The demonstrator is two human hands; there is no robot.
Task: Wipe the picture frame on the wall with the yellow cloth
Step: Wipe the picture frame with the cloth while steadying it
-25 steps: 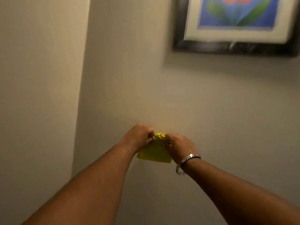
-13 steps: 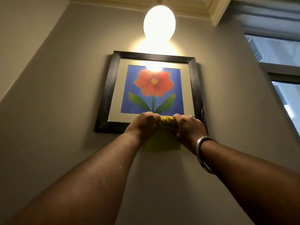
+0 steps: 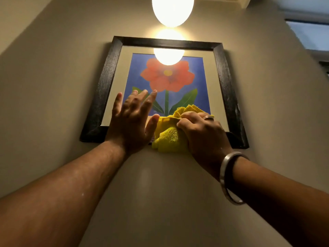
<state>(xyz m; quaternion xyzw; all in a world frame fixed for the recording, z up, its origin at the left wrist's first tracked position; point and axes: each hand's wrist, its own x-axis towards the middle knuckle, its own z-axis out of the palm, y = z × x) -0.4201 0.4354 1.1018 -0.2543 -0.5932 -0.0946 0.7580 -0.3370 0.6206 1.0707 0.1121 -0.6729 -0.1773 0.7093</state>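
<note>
A black picture frame (image 3: 105, 84) hangs on the wall above me, holding a red flower on a blue ground. My right hand (image 3: 203, 132), with a ring and a metal bangle, is shut on the bunched yellow cloth (image 3: 169, 138) at the middle of the frame's bottom edge. The cloth covers part of the bottom rail and the glass. My left hand (image 3: 131, 116) is open, fingers spread, over the lower left of the picture, its thumb touching the cloth.
A bright oval lamp (image 3: 172, 9) hangs just above the frame and reflects in the glass. A window (image 3: 313, 34) is at the upper right. A wall corner (image 3: 23, 31) runs along the upper left. Plain wall lies below the frame.
My left hand let go of the cloth and opened over the picture. The right hand alone keeps the cloth. Both hands rose from the bare wall up to the frame's bottom edge.
</note>
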